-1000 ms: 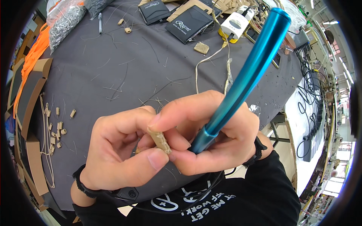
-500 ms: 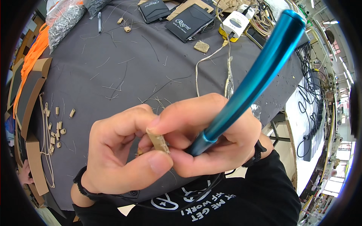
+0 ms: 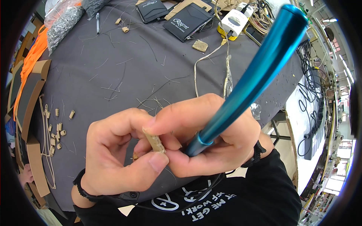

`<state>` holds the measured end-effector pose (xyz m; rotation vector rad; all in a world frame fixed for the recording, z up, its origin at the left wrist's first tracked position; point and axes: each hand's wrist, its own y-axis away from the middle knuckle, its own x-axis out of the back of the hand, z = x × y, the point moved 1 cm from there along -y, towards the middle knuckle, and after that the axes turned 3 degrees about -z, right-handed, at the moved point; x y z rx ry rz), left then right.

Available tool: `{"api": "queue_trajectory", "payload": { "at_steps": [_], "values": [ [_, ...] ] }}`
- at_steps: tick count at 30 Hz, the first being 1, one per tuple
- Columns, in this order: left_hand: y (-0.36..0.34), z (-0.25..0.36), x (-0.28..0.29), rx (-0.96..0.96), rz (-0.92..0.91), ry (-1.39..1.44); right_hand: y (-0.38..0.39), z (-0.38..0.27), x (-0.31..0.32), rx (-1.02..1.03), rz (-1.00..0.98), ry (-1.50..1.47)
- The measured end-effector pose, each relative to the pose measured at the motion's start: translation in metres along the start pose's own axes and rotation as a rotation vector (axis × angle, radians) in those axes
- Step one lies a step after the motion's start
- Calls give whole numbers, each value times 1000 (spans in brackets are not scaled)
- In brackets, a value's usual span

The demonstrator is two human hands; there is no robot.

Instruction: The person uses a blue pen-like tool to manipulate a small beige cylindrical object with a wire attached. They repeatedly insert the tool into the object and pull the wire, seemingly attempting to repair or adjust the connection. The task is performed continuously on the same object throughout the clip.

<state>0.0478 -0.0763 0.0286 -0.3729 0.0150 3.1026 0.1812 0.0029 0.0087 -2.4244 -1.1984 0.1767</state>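
My left hand (image 3: 113,154) is closed, its thumb and fingers pinching a small tan leather-like loop (image 3: 154,142) with stitch marks along its edge. My right hand (image 3: 230,148) wraps round a shiny blue metallic pen-shaped tool (image 3: 250,84), whose thick end points up to the right. The tool's working tip is hidden behind the fingers. The right index finger and thumb also touch the tan loop, at its upper and lower ends. Both hands meet above the dark grey cloth of the table (image 3: 151,71).
Several small tan loops (image 3: 57,134) and a tan cord (image 3: 47,162) lie at the left beside cardboard (image 3: 34,101). Thread snippets litter the cloth. Farther back are black wallets (image 3: 186,22), a white-and-yellow device (image 3: 233,22) with cables, and a pen (image 3: 97,23). Another person's hand (image 3: 26,175) shows far left.
Both hands, with the tan loop and the blue tool, have shifted slightly left. The tan loop tilts a little more. The grips look the same.
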Motion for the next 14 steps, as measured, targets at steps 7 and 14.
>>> {"api": "queue_trajectory", "payload": {
  "at_steps": [7, 14],
  "values": [
    [0, 4, -1, 14, 19, -50, 1, 2, -3, -35, -84, -46],
    [-1, 9, 6, 64, -36, -91, 3, -2, 1, -10, -67, 26]
  ]
}}
